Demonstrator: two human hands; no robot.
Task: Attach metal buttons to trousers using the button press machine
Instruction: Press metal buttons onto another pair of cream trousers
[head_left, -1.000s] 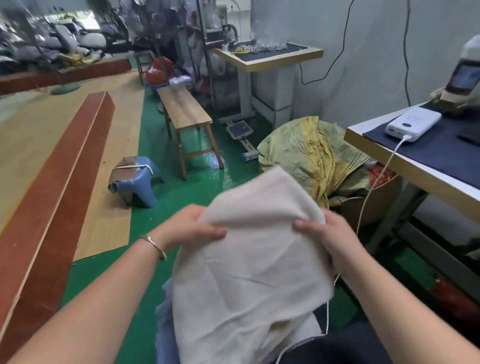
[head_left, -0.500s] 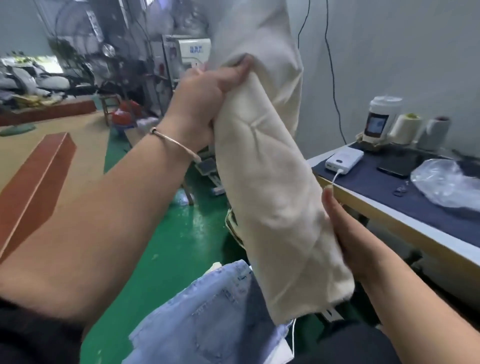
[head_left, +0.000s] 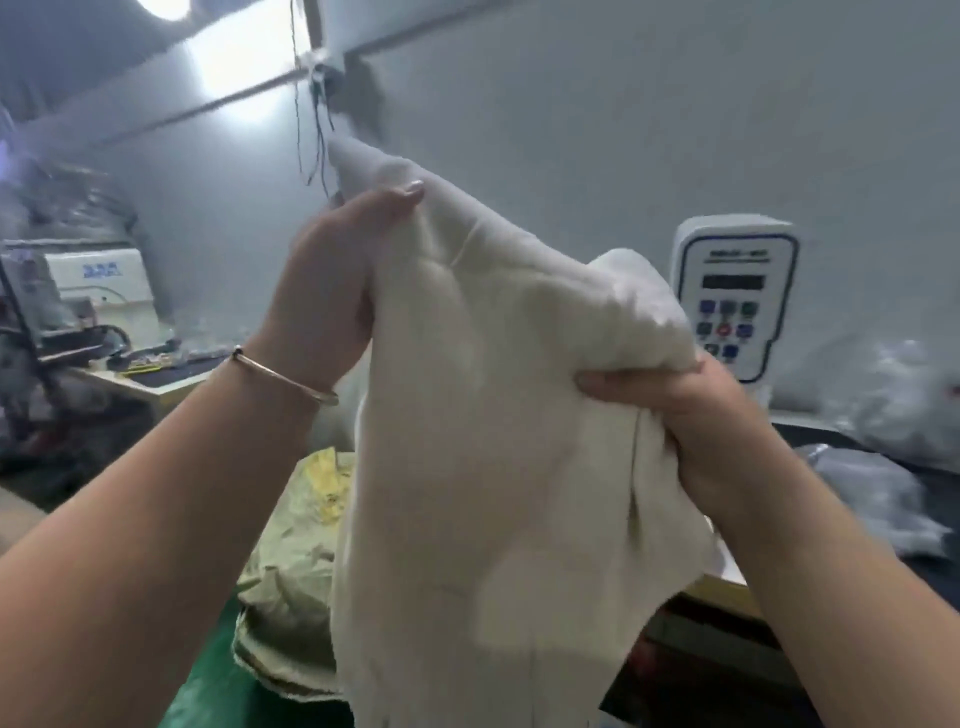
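Raised higher now, blurred trousers hide the left hand fingers.

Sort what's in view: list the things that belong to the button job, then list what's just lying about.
Job: cream trousers, gripped by left hand and right hand; control panel.

Lying about: yellow-green sack, clear plastic bag, white machine far left.

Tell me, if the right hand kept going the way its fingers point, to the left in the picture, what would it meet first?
Most likely only the cream trousers that the right hand already grips. Past that fold, the left hand lies roughly that way but higher; depth is unclear.
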